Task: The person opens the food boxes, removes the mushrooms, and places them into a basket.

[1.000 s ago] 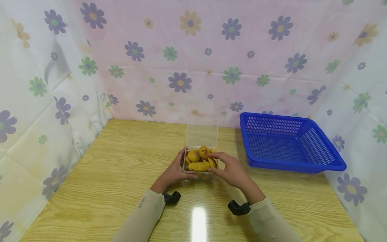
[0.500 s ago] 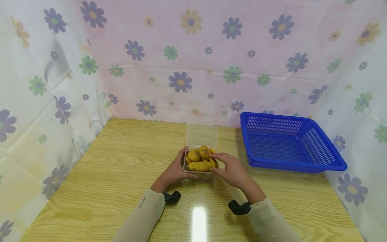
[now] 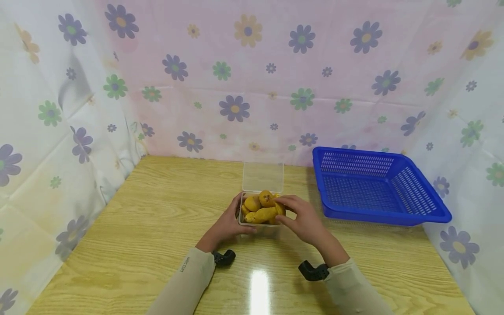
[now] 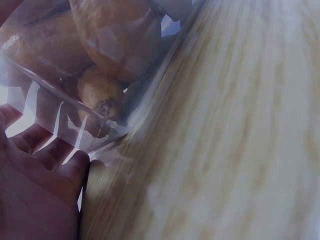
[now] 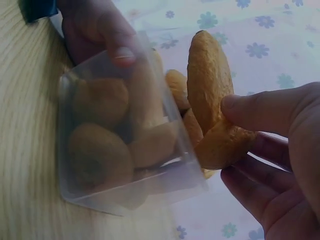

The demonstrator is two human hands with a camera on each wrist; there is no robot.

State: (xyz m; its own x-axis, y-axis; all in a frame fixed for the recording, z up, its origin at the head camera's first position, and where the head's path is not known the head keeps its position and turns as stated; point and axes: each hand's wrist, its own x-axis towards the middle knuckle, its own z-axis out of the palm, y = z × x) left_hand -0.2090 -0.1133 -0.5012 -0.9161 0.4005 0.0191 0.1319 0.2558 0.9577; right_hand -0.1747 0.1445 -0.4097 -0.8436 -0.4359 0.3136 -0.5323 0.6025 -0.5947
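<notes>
A clear plastic box point(image 3: 260, 225) full of golden-brown bread rolls stands on the table, its lid point(image 3: 263, 177) swung back. My left hand point(image 3: 228, 224) grips the box's left side, with fingers along the wall in the left wrist view and the thumb at the front. With thumb and fingers, my right hand point(image 3: 305, 218) pinches a curved roll point(image 5: 227, 145) at the box's right end. A long roll point(image 5: 207, 75) lies against it, its right end tilted up over the rim. Two round rolls point(image 3: 266, 198) sit at the back; others are partly hidden beneath.
A blue slotted plastic basket point(image 3: 390, 218) stands at the back right of the wooden table point(image 3: 157, 197). Flower-printed cloth point(image 3: 252, 78) hangs behind the table and along both sides. Each wrist wears a black camera point(image 3: 313, 271).
My right hand has lifted slightly up and to the right with the curved roll. The right end of the long front roll has risen with it. My left hand keeps its hold on the box.
</notes>
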